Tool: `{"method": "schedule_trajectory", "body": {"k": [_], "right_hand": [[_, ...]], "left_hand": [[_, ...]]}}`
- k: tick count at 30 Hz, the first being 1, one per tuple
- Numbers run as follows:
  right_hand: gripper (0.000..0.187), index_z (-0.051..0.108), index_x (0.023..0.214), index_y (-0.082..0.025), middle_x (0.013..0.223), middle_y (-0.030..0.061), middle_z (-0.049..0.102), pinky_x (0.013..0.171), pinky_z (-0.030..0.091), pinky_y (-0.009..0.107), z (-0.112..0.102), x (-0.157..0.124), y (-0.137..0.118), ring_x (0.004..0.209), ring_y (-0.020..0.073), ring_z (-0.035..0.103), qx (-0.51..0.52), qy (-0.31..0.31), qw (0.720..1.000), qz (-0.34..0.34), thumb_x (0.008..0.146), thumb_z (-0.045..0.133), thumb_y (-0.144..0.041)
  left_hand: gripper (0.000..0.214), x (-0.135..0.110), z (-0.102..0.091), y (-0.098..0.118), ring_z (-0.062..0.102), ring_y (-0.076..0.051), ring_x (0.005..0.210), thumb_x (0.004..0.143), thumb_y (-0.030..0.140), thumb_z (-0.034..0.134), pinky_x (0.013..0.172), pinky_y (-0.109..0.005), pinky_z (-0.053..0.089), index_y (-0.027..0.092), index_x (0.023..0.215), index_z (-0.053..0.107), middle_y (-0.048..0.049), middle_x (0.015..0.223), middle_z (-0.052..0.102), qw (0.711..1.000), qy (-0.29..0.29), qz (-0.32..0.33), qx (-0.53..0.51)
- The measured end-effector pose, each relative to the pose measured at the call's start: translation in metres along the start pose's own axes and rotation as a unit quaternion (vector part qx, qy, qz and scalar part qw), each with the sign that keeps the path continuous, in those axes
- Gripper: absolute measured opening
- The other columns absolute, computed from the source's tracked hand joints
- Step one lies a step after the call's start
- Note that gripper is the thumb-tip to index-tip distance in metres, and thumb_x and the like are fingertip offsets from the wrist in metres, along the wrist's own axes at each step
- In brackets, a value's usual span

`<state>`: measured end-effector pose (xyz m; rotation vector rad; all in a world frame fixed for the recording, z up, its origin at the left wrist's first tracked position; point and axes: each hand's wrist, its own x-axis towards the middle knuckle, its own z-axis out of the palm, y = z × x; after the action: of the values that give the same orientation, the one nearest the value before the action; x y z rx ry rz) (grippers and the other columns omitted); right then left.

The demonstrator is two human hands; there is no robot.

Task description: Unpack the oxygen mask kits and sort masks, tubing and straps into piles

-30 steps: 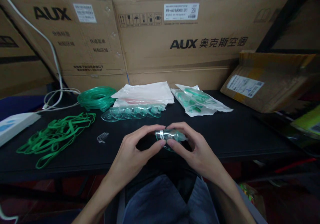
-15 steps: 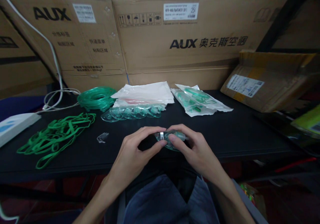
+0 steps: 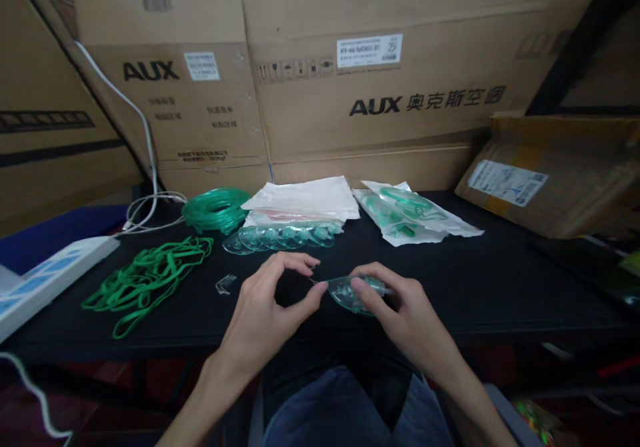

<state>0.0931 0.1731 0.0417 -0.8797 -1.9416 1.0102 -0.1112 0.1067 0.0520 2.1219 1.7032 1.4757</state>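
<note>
My right hand grips a clear green oxygen mask, thumb on top and fingers round the far side. The mask's narrow end points left, towards my left hand. Between that hand's bent index finger and thumb is a thin metal strip, seen nearly edge-on, at the mask's tip. The thumb is right beside the tip; whether it presses on it I cannot tell. Several more small metal strips lie on the black table, left of my hands.
Behind my hands lies a row of clear green masks, before white packets. Bagged mask sets are to their right. Leftward are green tubing, tangled green elastic straps and a power strip. A cardboard parcel stands right.
The view has shifted left and slightly up. My left fingers have drawn back from the mask's top to its tip, and the metal strip is seen there rather than across the mask.
</note>
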Motion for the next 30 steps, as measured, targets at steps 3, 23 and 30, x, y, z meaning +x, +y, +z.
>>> {"method": "schedule_trajectory", "body": {"k": [3,23,30], "right_hand": [[0.029,0.070,0.092,-0.022,0.084,-0.0012,0.070,0.070,0.043,0.024,0.001,0.000,0.001,0.076,0.0157,0.064,0.000,-0.007,1.000,0.005,0.095,0.058,-0.048],[0.030,0.070,0.100,-0.024,0.096,0.0013,0.072,0.080,0.046,0.029,0.002,0.001,0.005,0.090,0.0205,0.066,0.025,-0.007,1.000,0.002,0.095,0.057,-0.051],[0.032,0.061,0.117,-0.025,0.103,0.0037,0.069,0.075,0.048,0.032,-0.018,0.034,-0.004,0.085,0.0214,0.063,-0.014,-0.016,1.000,-0.017,0.091,0.063,-0.044]], "left_hand": [[0.014,0.000,-0.025,-0.019,0.067,-0.020,0.101,0.089,0.029,0.071,0.092,-0.033,0.051,0.022,0.089,0.059,-0.0023,0.106,0.072,0.996,-0.027,0.026,0.077],[0.049,-0.027,-0.095,-0.073,0.056,-0.027,0.123,0.092,0.053,0.063,0.106,-0.042,0.045,0.031,0.135,0.057,-0.0039,0.130,0.065,0.961,-0.107,0.004,0.256],[0.033,0.035,-0.069,-0.046,0.055,-0.025,0.124,0.098,0.046,0.056,0.109,-0.041,0.043,0.029,0.124,0.065,-0.0037,0.128,0.066,0.964,-0.116,0.084,0.223]]}}
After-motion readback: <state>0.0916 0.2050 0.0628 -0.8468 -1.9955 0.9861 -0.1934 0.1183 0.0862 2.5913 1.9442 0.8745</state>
